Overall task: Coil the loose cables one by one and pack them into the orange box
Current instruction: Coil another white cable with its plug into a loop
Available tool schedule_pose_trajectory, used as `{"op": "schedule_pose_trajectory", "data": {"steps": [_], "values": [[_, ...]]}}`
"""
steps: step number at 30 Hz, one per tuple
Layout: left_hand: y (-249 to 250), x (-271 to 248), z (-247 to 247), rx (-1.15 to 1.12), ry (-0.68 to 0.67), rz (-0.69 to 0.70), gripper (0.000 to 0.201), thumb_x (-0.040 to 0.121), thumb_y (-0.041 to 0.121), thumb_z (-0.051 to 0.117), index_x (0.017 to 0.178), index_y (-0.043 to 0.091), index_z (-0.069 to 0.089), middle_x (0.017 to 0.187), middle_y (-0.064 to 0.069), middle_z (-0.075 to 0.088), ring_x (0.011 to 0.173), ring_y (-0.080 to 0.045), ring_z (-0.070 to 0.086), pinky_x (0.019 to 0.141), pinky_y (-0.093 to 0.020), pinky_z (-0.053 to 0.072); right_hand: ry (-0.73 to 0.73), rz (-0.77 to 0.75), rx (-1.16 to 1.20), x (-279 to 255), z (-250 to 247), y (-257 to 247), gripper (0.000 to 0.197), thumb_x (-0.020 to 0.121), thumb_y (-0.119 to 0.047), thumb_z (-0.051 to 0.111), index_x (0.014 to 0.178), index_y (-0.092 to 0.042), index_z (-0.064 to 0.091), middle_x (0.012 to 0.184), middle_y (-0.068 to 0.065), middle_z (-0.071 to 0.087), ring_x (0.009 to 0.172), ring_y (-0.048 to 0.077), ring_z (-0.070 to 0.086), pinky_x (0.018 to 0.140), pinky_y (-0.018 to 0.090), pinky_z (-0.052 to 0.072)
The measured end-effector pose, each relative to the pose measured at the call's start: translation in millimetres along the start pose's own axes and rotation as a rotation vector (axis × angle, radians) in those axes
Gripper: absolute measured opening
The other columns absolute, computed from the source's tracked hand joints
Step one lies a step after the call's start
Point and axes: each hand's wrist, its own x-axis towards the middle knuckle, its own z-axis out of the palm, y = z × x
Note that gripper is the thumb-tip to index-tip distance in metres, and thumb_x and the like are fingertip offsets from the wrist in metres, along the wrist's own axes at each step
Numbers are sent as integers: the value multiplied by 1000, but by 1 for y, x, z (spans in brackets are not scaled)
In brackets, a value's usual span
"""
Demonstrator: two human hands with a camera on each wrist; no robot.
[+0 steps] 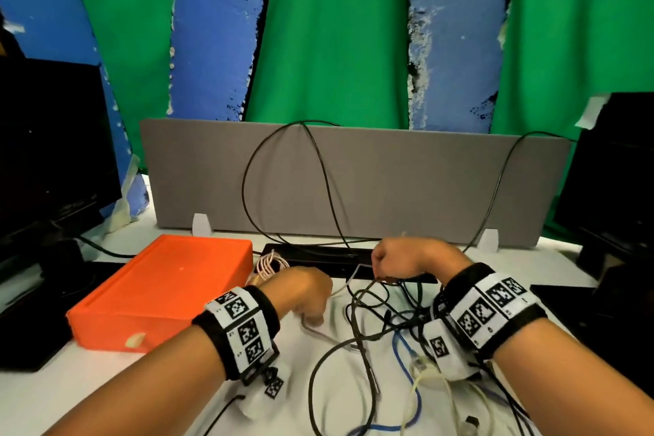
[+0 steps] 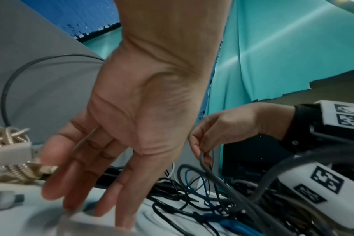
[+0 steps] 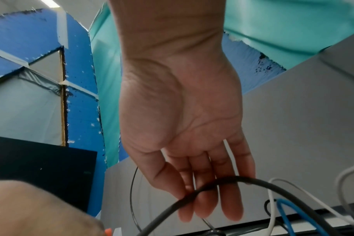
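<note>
- Closest to my view is the cable tangle (image 1: 385, 326) on the white desk (image 1: 106, 393), right between my wrists: black, blue and white leads all crossing each other.
- Right hand (image 1: 407, 258) has a black cable (image 3: 192, 194) pinched between thumb and fingers, the lead running down into the pile.
- Left hand (image 1: 304, 294) looks loosely spread, fingers (image 2: 123, 191) pointing down at the desk. A thin grey lead (image 1: 318, 331) sits under it, but it's too blurry for me to call it a grip.
- Orange box (image 1: 162, 290) sits just left of my left hand with its lid shut, and a coiled braided cable (image 1: 269, 264) is at its far corner.
- My worry: pulling the black one probably drags the whole knot along, or snags a plug.
- Also, the box isn't open yet, so I'd be stuck holding a coil.
</note>
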Motion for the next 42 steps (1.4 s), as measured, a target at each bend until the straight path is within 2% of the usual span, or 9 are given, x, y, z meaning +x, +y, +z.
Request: {"op": "schedule_pose_trajectory", "data": {"steps": [6, 12, 16, 19, 22, 26, 31, 39, 42], "values": [[15, -2, 0, 100, 19, -115, 32, 89, 21, 69, 117, 7, 64, 100, -6, 61, 87, -23, 58, 74, -34, 50, 60, 85, -26, -15, -5, 15, 20, 95, -18, 48, 97, -11, 67, 100, 6, 66, 99, 25, 62, 90, 38, 50], [9, -9, -10, -22, 1, -66, 25, 90, 0, 54, 112, 0, 66, 90, -9, 65, 68, -23, 63, 69, -36, 58, 120, 19, 87, -25, 8, 18, 20, 96, -21, 48, 82, -30, 60, 114, -3, 60, 106, 21, 58, 91, 36, 48], [1, -27, -44, -544, 557, 125, 32, 92, -1, 49, 115, 19, 55, 92, -2, 60, 72, -22, 63, 57, -35, 52, 545, -186, 308, -26, 9, 10, 38, 98, -18, 53, 135, -24, 54, 134, -5, 55, 124, 12, 51, 107, 32, 42], [7, -49, -72, -1077, 970, 359, 21, 100, 7, 52, 115, 18, 60, 91, 2, 59, 57, -19, 55, 56, -46, 53, 859, -323, 577, -31, 1, -1, 41, 101, -18, 52, 141, -24, 50, 139, -8, 55, 127, 4, 51, 109, 24, 39], [11, -67, -89, -1296, 1163, 533, 22, 101, 8, 51, 112, 22, 64, 82, 5, 61, 49, -14, 41, 44, -30, 37, 1000, -356, 725, -39, -12, -13, 31, 101, -24, 56, 132, -25, 58, 115, -8, 64, 102, -2, 59, 90, 14, 45], [5, -84, -100, -1424, 1097, 671, 18, 100, 17, 54, 111, 15, 67, 65, 0, 57, 45, -13, 29, 44, -30, 19, 1021, -421, 766, -62, -29, -20, 12, 100, -27, 59, 107, -23, 69, 72, -12, 59, 67, 3, 51, 65, 25, 45], [-6, -97, -90, -1584, 793, 739, 42, 97, 44, 48, 65, 17, 55, 46, 2, 32, 42, -13, 21, 47, -29, 16, 1134, -460, 810, -95, -49, -17, 8, 96, -24, 66, 92, -23, 73, 78, -11, 68, 73, 2, 57, 70, 23, 49], [3, -129, -101, -2062, 728, 1149, 40, 107, 30, 27, 106, 8, 61, 50, 7, 41, 36, -3, 32, 40, -19, 25, 1108, -356, 471, -96, -37, -24, 25, 100, -40, 55, 122, -47, 65, 70, -17, 65, 64, 7, 57, 65, 32, 50], [-6, -141, -102, -2113, 889, 1185, 40, 108, 27, 27, 121, 6, 57, 81, 5, 69, 74, -8, 67, 67, -23, 53, 970, -303, 223, -108, -35, -36, 31, 100, -50, 49, 129, -58, 55, 92, -23, 73, 84, 5, 65, 78, 30, 52]]}}
